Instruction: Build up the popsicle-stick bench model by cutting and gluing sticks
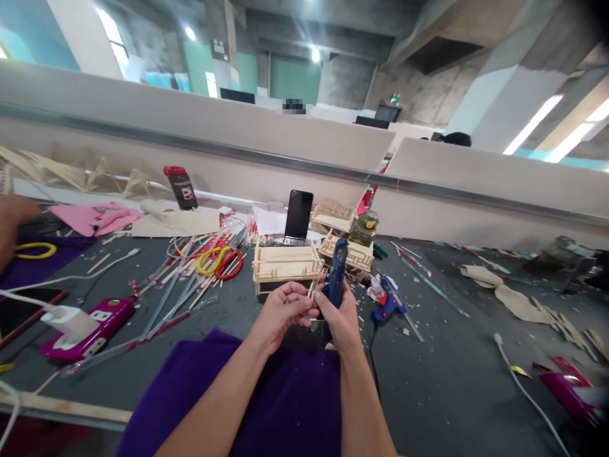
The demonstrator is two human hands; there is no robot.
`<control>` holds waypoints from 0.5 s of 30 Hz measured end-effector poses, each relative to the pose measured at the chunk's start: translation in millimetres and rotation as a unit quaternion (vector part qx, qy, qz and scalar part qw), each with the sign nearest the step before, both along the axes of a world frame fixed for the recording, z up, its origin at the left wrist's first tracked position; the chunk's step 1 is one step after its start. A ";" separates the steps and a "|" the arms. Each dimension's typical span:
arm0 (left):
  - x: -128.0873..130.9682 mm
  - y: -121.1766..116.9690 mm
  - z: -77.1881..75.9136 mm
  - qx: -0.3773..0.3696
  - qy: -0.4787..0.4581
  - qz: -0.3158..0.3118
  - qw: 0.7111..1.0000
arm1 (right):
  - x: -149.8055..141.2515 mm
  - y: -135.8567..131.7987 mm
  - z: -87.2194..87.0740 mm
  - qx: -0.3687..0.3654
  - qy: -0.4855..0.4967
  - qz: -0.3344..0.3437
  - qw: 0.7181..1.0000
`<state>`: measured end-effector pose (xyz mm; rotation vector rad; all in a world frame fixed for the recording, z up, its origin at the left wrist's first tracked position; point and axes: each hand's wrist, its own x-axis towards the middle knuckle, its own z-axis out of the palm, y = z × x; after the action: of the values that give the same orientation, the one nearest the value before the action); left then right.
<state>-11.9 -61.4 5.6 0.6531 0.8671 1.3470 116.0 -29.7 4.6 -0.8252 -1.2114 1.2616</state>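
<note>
My left hand (288, 311) is closed, its thumb and fingertips pinching a short thin wooden stick (311, 291). Beside it, my right hand (341, 314) wraps round a dark blue hand tool (339, 270) held upright; its exact kind is not clear. The right thumb meets the left fingertips at the stick. Just beyond my hands stands a small wooden stick model (288, 261) with railings. A second railed model (349, 252) sits behind the tool, and a third (333, 216) is farther back.
Scissors (228, 261) lie among several loose sticks on the left. A phone (299, 216) stands behind the models. Right of my hands is a blue glue gun (389, 306) with a cord. A purple power strip (90, 330) lies left. Another person's hand (16, 222) shows at the far left.
</note>
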 end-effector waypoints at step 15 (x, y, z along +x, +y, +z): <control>3.7 -2.4 -2.1 0.044 0.081 0.041 0.995 | 4.6 -0.3 -1.1 0.030 -0.050 -0.030 0.998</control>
<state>-8.2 -63.8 3.5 0.8111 0.9769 1.4257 120.6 -29.9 3.5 -0.8834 -1.2896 1.1405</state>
